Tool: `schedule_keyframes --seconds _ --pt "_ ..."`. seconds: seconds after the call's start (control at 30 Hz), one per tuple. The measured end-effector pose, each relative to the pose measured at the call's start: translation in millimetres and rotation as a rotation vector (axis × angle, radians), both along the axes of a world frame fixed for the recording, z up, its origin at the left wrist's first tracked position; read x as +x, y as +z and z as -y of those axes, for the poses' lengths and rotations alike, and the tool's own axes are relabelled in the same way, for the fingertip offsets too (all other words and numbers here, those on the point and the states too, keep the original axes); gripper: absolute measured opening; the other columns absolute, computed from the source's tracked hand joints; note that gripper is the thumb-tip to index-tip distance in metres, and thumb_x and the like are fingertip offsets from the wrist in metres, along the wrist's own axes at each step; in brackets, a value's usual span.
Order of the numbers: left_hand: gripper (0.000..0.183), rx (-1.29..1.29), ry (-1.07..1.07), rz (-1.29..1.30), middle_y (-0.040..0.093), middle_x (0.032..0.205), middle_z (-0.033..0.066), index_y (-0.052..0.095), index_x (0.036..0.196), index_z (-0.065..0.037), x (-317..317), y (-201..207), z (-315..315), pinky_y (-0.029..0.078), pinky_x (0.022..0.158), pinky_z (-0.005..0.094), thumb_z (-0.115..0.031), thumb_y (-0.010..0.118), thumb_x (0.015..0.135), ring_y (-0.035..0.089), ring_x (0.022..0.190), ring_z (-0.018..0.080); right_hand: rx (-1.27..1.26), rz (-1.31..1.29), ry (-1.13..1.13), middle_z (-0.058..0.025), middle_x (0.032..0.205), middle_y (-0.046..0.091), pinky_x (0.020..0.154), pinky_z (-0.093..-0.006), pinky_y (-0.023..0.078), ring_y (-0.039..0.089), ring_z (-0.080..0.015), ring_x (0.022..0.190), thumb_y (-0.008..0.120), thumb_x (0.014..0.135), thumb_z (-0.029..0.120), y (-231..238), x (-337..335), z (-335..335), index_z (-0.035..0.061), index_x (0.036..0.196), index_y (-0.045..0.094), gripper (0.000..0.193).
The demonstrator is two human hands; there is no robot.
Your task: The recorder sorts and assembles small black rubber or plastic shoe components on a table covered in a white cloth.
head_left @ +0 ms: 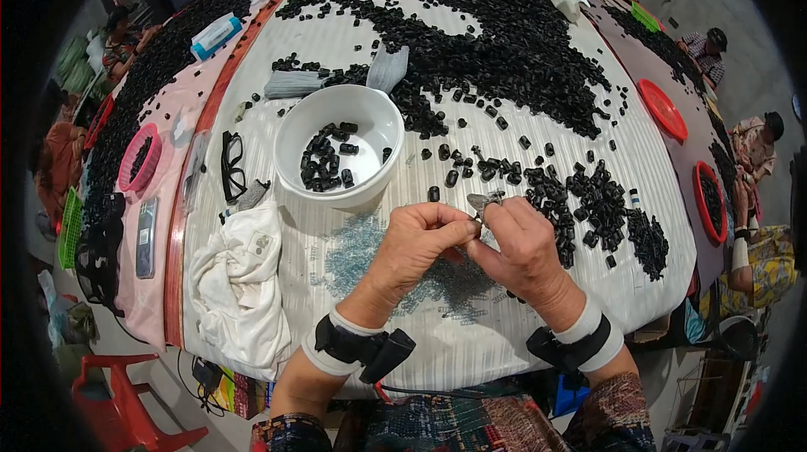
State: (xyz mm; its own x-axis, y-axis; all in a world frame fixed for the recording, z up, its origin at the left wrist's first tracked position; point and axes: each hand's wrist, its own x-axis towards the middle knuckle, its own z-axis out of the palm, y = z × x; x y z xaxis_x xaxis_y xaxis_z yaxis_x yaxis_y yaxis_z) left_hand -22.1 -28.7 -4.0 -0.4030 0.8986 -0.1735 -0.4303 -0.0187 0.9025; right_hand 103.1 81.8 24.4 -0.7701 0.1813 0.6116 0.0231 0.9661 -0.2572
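My left hand [419,249] and my right hand [528,252] meet at their fingertips over the table's near middle. Both pinch at a tiny piece, mostly hidden by the fingers. A grey wrapping or tool [485,200] shows at my right index finger; its kind is unclear. Beneath the hands lies a spread of small pale springs [357,260]. Loose black plastic barrel-shaped pieces [452,176] lie just beyond, with clusters of black pieces [598,208] right of my right hand. A white bowl [290,168] at the left holds several of the barrel-shaped pieces.
A large heap of black pieces [504,49] covers the far table. Left are eyeglasses [232,168], a white cloth [239,280] and a phone [146,238]. Red trays [662,109] line the right side, where other people sit. A red stool [118,410] stands lower left.
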Motion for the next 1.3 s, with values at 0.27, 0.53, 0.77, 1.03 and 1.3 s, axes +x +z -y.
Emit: schedule_keyframes --seconds 0.27,0.53,0.77,1.03,1.3 --pt "0.016 0.003 -0.037 0.025 0.066 0.078 0.0092 0.065 0.09 0.005 -1 -1 0 0.055 0.061 0.0244 -0.009 0.068 0.084 0.065 0.066 0.0129 -0.015 -0.01 -0.007 -0.0091 0.065 0.046 0.052 -0.0343 0.045 0.052 -0.0247 0.06 0.071 0.064 0.006 -6 3 1 0.0027 0.076 0.051 0.024" --pt "0.015 -0.013 -0.047 0.017 0.066 0.079 0.0088 0.066 0.089 0.005 -1 -2 0 0.055 0.062 0.0242 -0.009 0.068 0.083 0.065 0.067 0.0132 -0.009 0.01 0.004 -0.0085 0.067 0.047 0.053 -0.0343 0.046 0.053 -0.0244 0.061 0.071 0.062 0.008 -4 3 1 0.0031 0.077 0.052 0.025" --pt "0.014 -0.026 -0.055 0.009 0.066 0.08 0.008 0.065 0.088 0.004 -1 -2 0 0.055 0.064 0.0248 -0.009 0.068 0.083 0.065 0.07 0.0129 0.015 0.02 0.042 -0.0082 0.067 0.047 0.053 -0.034 0.045 0.052 -0.0241 0.061 0.071 0.061 0.007 -5 4 -2 0.0034 0.075 0.051 0.025" --pt "0.014 -0.003 -0.103 0.024 0.066 0.079 0.0062 0.066 0.09 0.003 5 0 -1 0.053 0.062 0.0213 -0.009 0.067 0.083 0.062 0.067 0.0099 -0.015 0.028 0.052 -0.0079 0.067 0.046 0.052 -0.0338 0.045 0.052 -0.024 0.06 0.071 0.059 0.006 -6 14 -4 0.0033 0.075 0.05 0.026" --pt "0.014 0.008 -0.048 0.021 0.065 0.079 0.0054 0.065 0.09 0.002 3 0 -1 0.052 0.061 0.0207 -0.01 0.067 0.084 0.061 0.067 0.0091 -0.071 -0.006 0.046 -0.0097 0.069 0.048 0.054 -0.0335 0.047 0.053 -0.0255 0.062 0.071 0.064 0.006 -4 6 -2 0.0008 0.08 0.053 0.025"
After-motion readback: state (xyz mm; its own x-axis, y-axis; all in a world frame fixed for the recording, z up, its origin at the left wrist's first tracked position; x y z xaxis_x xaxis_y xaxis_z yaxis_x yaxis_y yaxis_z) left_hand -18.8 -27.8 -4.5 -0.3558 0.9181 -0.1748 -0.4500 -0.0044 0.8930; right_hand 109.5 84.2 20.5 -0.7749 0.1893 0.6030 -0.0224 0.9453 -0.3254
